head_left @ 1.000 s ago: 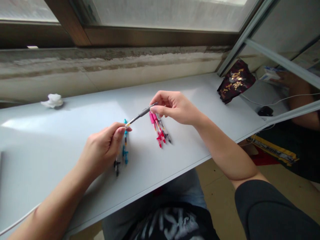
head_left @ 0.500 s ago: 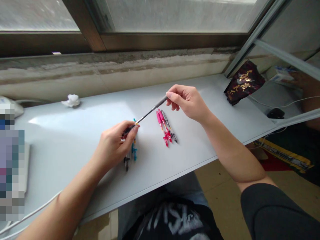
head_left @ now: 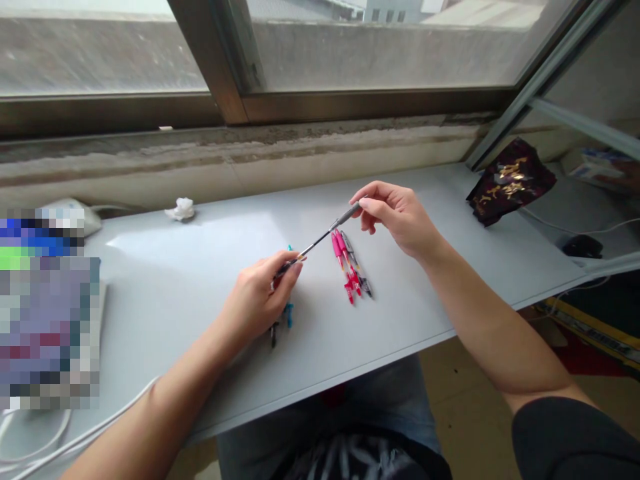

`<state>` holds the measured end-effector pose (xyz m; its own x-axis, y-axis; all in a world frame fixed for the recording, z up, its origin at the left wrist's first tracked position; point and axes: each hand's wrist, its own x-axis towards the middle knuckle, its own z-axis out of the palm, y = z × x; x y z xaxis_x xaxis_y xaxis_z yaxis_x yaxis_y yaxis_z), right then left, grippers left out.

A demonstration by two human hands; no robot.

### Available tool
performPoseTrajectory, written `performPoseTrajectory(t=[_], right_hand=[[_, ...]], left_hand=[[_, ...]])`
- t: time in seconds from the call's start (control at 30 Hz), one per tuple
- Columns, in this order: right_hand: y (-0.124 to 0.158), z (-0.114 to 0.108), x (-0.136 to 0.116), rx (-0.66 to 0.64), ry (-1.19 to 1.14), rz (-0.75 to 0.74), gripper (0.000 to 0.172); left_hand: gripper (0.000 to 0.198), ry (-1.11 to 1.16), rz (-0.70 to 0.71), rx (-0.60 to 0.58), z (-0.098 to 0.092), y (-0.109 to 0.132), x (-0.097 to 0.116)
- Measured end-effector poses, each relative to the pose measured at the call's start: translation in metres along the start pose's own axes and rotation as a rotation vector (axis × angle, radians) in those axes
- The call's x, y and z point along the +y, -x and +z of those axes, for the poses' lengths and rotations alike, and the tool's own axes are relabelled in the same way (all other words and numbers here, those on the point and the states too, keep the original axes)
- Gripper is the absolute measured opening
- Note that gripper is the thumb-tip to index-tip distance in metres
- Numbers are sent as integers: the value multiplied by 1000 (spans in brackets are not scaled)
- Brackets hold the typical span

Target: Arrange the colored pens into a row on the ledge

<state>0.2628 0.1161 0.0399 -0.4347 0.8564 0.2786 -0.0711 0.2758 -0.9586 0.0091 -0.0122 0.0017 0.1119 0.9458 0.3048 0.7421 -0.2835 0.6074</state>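
My left hand (head_left: pixel 263 287) and right hand (head_left: pixel 395 215) pinch one grey pen (head_left: pixel 340 221), fingertips closed; I'd keep it straight

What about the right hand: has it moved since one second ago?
Yes, the right hand has moved up and right in the view, relative to the pink pens on the desk.

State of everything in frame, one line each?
Held pen: slanted, gray end higher; fully assembled or not, can't tell.
Left hand: closed around its dark end.
Right hand: pinching its gray end.
Two pink pens: lying side by side.
Gray pen: lying beside them.
Teal pen: partly hidden.
Black-clipped pen: partly hidden.
White wad: crumpled.
Dark pouch: creased.
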Motion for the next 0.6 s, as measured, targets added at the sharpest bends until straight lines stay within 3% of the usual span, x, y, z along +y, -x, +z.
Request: performPoseTrajectory(t=[0.27,0.47,0.6], right_hand=[[2,5,4,-144,-37,61,16],[1,5,10,-231,-52,110,30],[-1,3,17,-267,-32,115,29]], left_hand=[[29,93,-40,-64,-1,1,9],[32,65,-39,-53,-2,1,1],[35,79,-84,-41,-4,1,-1]])
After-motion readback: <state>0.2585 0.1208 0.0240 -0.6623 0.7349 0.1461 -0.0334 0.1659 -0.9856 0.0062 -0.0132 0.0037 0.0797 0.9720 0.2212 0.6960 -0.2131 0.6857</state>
